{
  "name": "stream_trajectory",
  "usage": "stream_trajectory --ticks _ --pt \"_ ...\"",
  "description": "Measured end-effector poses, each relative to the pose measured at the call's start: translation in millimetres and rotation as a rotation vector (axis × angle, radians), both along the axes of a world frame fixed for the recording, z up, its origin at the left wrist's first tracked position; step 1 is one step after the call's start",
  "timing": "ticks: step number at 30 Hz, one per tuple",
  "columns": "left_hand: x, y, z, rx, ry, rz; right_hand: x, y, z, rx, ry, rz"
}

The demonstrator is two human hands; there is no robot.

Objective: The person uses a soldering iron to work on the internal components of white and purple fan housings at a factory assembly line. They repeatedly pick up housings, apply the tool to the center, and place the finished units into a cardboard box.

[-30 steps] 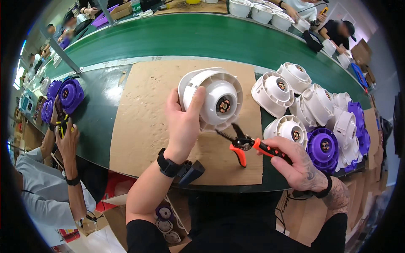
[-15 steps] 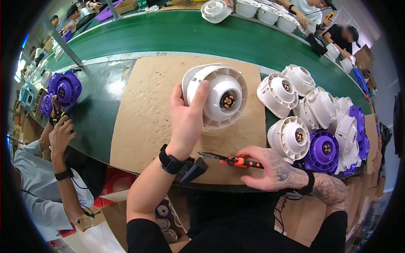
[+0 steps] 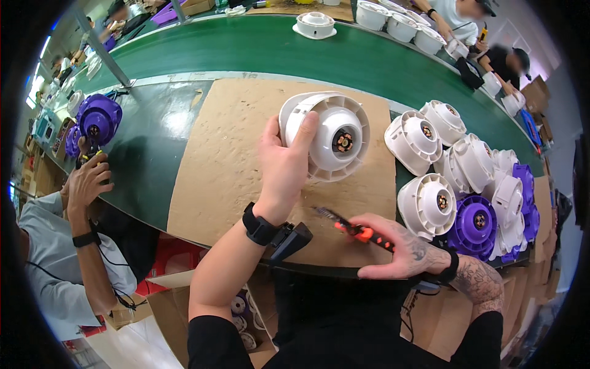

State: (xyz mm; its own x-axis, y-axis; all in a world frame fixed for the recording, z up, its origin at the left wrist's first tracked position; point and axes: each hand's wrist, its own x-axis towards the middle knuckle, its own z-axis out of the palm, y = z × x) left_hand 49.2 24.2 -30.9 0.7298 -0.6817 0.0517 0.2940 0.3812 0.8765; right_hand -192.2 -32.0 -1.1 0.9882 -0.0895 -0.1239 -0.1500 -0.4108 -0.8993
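My left hand [image 3: 284, 163] grips a white fan motor housing [image 3: 327, 136] by its left side, thumb over the front. The round housing has a ribbed rim and a smooth dome. Copper windings [image 3: 342, 142] show in the opening at its middle, facing up and to the right. It is held above a brown cardboard sheet [image 3: 236, 129]. Lower right, my right hand [image 3: 402, 249] is closed round pliers [image 3: 365, 235] with red and black handles. Their dark jaws point up and left, apart from the housing. Part of the handles is hidden in my palm.
Several white housings [image 3: 426, 203] and purple housings [image 3: 472, 227] are piled on the right. A green conveyor belt [image 3: 233, 52] runs beyond, carrying one white housing [image 3: 314, 24]. On the left, a co-worker's hand [image 3: 89, 181] works at a purple housing [image 3: 98, 120]. An open box [image 3: 175, 313] stands below the table edge.
The view has shifted slightly. The pliers have tilted, their handles sloping more steeply down to the right. My left hand still holds the housing. The far housing on the belt no longer has a hand on it.
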Motion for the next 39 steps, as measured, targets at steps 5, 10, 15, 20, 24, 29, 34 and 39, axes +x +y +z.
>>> stream_trajectory --ticks 5,10,15,20,24,29,34,39 --pt "-0.7 1.7 -0.3 0.017 -0.004 -0.022 -11.1 -0.2 6.2 0.104 0.078 -0.077" --pt "-4.8 1.0 3.2 -0.015 -0.029 -0.014 -26.5 -5.1 -15.5 0.351 0.241 -0.178" --pt "-5.9 1.9 4.9 -0.001 -0.07 -0.026 -34.6 -2.6 -13.3 0.518 0.117 -0.267" --pt "-6.3 2.1 0.7 0.0 -0.187 -0.012 -36.3 -6.2 -2.6 0.534 0.218 -0.309" --pt "-11.3 4.0 3.0 0.042 -0.311 -0.009 -38.1 -3.6 1.3 0.543 0.277 -0.378" --pt "-16.0 6.2 5.4 0.058 -0.437 0.032 -37.7 -6.4 3.1 0.431 0.315 -0.373" --pt "-16.8 8.0 4.9 0.064 -0.553 0.046 -37.4 -9.7 5.0 0.311 0.331 -0.363" --pt "-18.4 7.8 3.1 0.076 -0.601 0.033 -38.3 -12.1 7.9 0.326 0.341 -0.358"
